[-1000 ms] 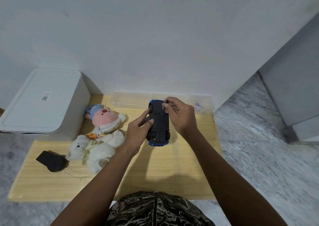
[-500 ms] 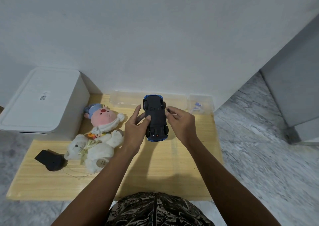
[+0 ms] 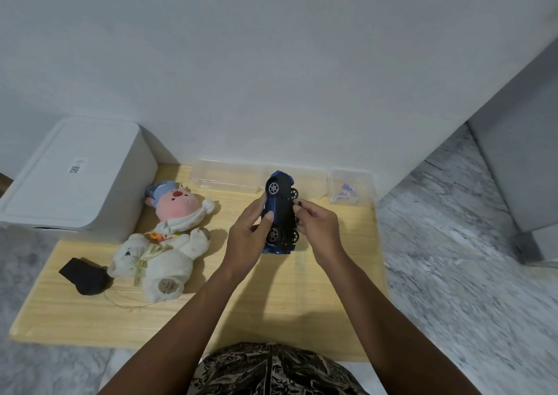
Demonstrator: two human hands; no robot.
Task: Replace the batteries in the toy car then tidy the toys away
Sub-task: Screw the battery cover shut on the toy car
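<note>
Sideways, the blue toy car (image 3: 279, 213) shows black underside and wheels, left hand (image 3: 246, 240) gripping, right hand (image 3: 317, 228) pinching it.

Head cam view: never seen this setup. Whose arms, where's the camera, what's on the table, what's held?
No robot here: the arms are a person's, filmed by one wide-angle camera worn on their head, looking forward and down. The left hand grips a blue toy car, tipped on its side with the wheels facing right. The right hand touches its dark underside. On the wooden table lie a pink plush, a white teddy bear, a black object, clear plastic containers by the wall, and a white lidded box at the left.
</note>
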